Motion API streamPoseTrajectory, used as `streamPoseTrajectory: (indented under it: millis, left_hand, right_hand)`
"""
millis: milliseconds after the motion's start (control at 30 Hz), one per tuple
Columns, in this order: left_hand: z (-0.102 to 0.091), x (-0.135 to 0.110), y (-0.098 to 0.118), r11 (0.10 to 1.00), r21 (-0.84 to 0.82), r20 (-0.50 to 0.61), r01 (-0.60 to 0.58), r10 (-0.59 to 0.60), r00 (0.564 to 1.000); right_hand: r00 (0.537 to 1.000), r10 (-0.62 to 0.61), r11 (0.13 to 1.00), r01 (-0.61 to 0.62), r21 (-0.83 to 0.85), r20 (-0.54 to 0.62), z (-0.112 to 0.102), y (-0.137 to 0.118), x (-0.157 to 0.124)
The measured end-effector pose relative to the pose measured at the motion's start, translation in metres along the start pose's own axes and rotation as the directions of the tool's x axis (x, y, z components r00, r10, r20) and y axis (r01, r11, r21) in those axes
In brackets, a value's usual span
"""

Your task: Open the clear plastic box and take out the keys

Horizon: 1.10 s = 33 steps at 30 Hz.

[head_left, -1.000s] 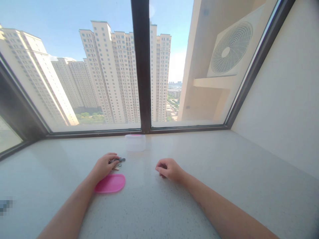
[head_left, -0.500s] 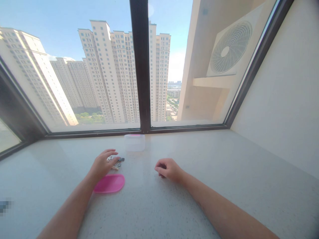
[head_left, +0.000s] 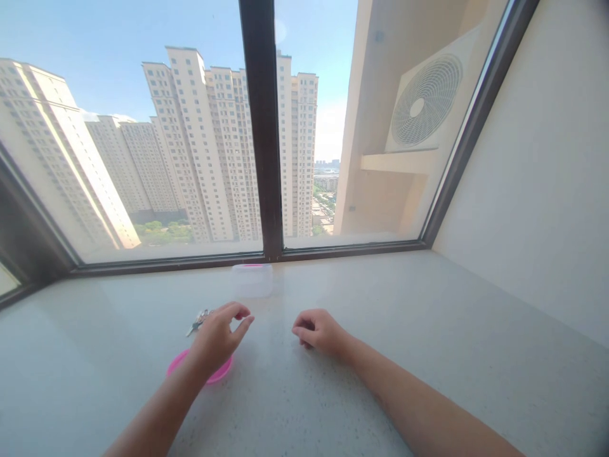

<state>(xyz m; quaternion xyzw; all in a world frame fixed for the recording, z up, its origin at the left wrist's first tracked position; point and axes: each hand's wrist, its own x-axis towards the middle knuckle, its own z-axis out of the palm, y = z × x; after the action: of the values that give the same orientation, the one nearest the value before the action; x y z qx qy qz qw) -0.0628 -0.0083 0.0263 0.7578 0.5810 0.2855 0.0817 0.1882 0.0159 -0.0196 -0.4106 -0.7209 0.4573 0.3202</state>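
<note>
My left hand [head_left: 219, 333] is over the sill with its fingers bent and the thumb apart from them; nothing shows between them. Just left of it lies a bunch of keys [head_left: 196, 324], partly hidden behind the hand. Under my left wrist is a pink oval lid or shallow tray [head_left: 219, 373], its middle covered by the forearm. My right hand [head_left: 321, 330] rests on the sill to the right, curled into a loose fist, and I see nothing in it.
A translucent white box [head_left: 252, 282] with a pink edge stands at the back against the window frame [head_left: 269, 158]. The pale speckled sill [head_left: 428, 355] meets a white wall [head_left: 537, 190] on the right. Outside are tall buildings and an air-conditioner unit [head_left: 425, 101].
My left hand has moved right, away from the keys, which now lie to its left. My right hand keeps its curled pose. The whole view has shifted slightly.
</note>
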Motion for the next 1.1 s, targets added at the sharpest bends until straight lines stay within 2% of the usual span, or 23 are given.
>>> streamPoseTrajectory:
  millis: [167,400,633,767,900,1000,1100]
  left_hand:
    - [0.004,-0.004,0.008,0.999,0.041,0.022,-0.027,0.027,0.999]
    - [0.004,-0.003,0.003,0.991,0.132,-0.008,-0.006,0.007,1.000]
    - [0.000,0.000,-0.006,0.979,0.158,-0.034,0.129,-0.125,0.992]
    - [0.003,0.002,-0.011,0.980,0.144,-0.034,0.134,-0.130,0.991]
    - [0.010,0.003,-0.018,0.988,0.105,-0.034,0.116,-0.113,0.993]
    - [0.013,0.003,-0.024,0.992,0.088,-0.049,0.091,-0.087,0.995]
    - [0.015,0.003,-0.031,0.993,0.088,-0.080,0.082,-0.075,0.994]
  right_hand:
    - [1.000,-0.001,1.000,0.001,-0.002,-0.003,0.000,-0.001,-0.002]
    - [0.996,-0.063,0.997,0.060,-0.041,-0.071,-0.004,-0.004,-0.004]
    - [0.942,-0.156,0.973,0.094,-0.212,-0.296,-0.011,-0.002,0.000]
    - [0.946,-0.156,0.935,0.049,-0.352,-0.283,-0.013,-0.003,0.001]
    - [0.948,-0.184,0.858,0.026,-0.513,-0.260,-0.009,-0.006,0.002]
    - [0.962,-0.180,0.816,0.030,-0.578,-0.205,-0.005,-0.006,0.003]
    - [0.966,-0.154,0.794,-0.003,-0.607,-0.206,-0.003,-0.003,0.006]
